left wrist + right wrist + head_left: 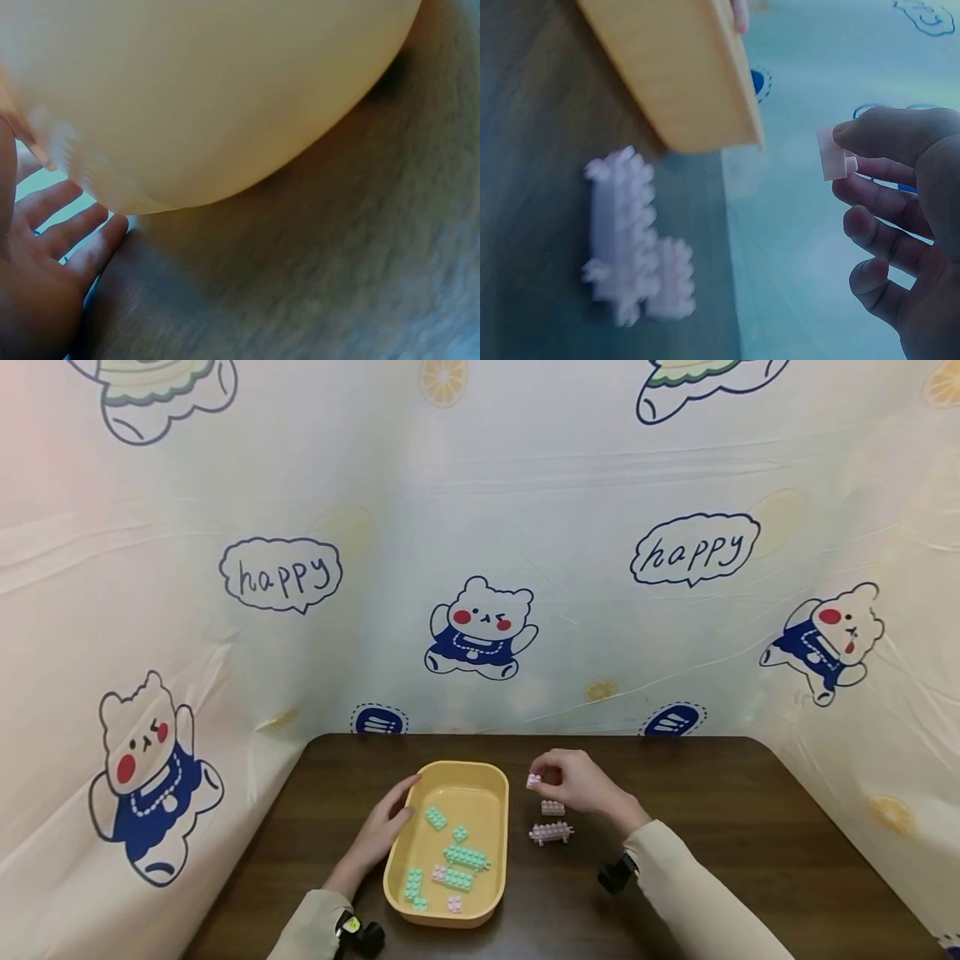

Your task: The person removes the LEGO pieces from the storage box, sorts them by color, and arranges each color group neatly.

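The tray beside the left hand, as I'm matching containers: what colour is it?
Yellow; the tray shows best in the head view.

This is looking like a curtained-off recording nook; whether a home or a studio is surrounding it, the views are not telling. A pale cloth (pixel 517 502) is hanging from nine o'clock through twelve to three, creased in places and walling in a dark wood-grain counter (pixel 750 810) at six. Its print is showing a winking cartoon bear (pixel 480 643) near the centre, "happy" bubbles (pixel 281 574) at ten and two, and an orange slice (pixel 444 380) at twelve (cheerful, like nursery curtains). Strapped-on wrist cameras (pixel 617 874) are sitting at seven and five o'clock.
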{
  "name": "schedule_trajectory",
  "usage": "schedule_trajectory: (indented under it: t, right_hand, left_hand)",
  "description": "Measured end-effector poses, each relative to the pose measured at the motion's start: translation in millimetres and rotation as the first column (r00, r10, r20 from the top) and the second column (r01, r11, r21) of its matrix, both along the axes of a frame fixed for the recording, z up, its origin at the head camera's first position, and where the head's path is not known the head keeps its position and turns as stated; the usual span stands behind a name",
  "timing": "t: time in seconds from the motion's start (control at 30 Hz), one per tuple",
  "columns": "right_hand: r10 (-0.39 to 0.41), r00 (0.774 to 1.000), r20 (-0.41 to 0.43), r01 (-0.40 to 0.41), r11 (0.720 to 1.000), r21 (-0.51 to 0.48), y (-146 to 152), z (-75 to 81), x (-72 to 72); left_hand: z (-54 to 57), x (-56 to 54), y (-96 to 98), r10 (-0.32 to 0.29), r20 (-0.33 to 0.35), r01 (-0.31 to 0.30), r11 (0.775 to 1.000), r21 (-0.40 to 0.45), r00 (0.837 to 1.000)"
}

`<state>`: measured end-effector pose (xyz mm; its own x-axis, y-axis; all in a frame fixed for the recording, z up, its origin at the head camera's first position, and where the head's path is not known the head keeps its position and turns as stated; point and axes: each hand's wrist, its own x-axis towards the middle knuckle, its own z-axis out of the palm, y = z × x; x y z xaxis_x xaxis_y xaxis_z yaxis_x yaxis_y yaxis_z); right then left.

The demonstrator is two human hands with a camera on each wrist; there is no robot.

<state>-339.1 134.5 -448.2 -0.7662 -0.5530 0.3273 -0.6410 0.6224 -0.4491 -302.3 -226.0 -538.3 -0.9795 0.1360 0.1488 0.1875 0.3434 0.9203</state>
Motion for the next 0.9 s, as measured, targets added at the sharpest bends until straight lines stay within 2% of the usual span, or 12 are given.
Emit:
schedule_trajectory:
  t: [0.47, 0.67, 0.9]
  right_hand:
    - [-0.034, 0.999, 0.018, 0.034, 0.999, 0.025, 54, -39.1, 14.4]
    - [-0.083, 0.993, 0.081, 0.079, 0.995, 0.059, 67, -47.7, 19.0]
    - [-0.076, 0.996, 0.056, 0.072, 0.995, 0.07, 74, -54.9, 22.8]
  left_hand:
    - [-2.7, 0.4, 0.4, -0.009, -0.006, 0.009, 1.0, 0.002, 1.0]
    - [-0.7, 1.2, 0.2, -0.01, -0.014, 0.01, 1.0, 0.0, 1.0]
    - [0.4, -0.1, 1.0, -0.014, -0.014, 0.014, 1.0, -0.003, 1.0]
